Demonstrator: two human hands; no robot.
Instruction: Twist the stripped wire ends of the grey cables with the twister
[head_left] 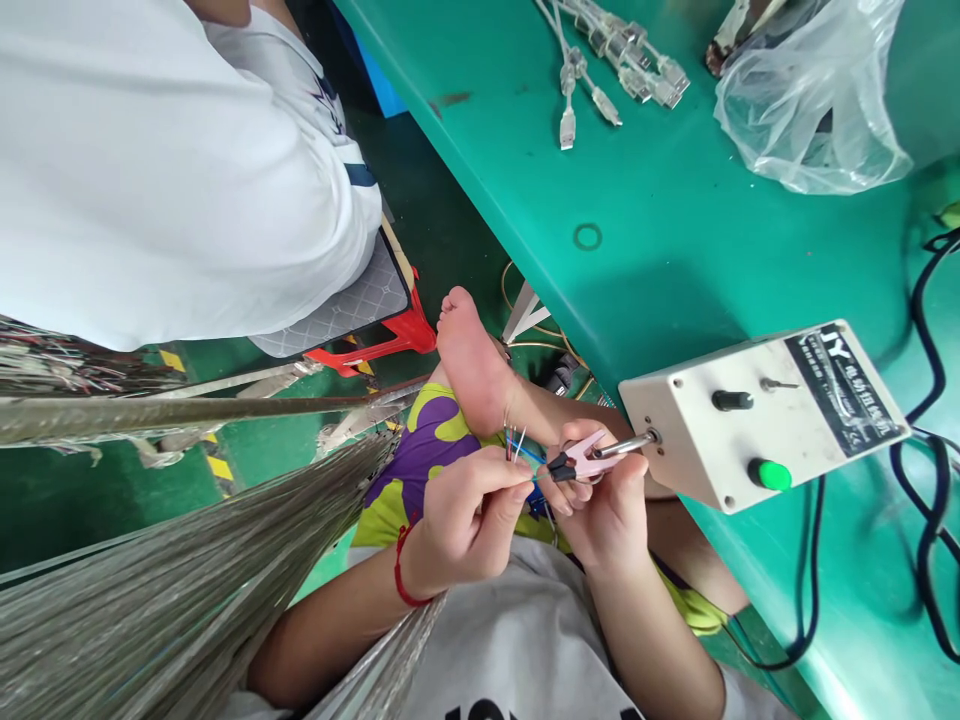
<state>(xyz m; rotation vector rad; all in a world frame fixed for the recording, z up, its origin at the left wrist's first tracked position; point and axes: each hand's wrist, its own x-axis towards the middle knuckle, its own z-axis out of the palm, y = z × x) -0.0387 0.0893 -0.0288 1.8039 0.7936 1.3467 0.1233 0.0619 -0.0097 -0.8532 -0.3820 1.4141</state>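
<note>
The left hand (480,510) pinches thin wires (518,446) between its fingers; the right hand's (611,500) fingers hold a pink clip (585,456). Some tips poke apart, seemingly not twisted yet.

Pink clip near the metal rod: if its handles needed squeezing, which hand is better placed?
Probably the right hand: its thumb and fingers are around the pink clip. The left hand seems occupied, pinching thin wires near the clip's black tips.

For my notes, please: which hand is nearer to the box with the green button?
Right. The right hand is beside the box; the left hand is farther, beyond the pink clip.
</note>
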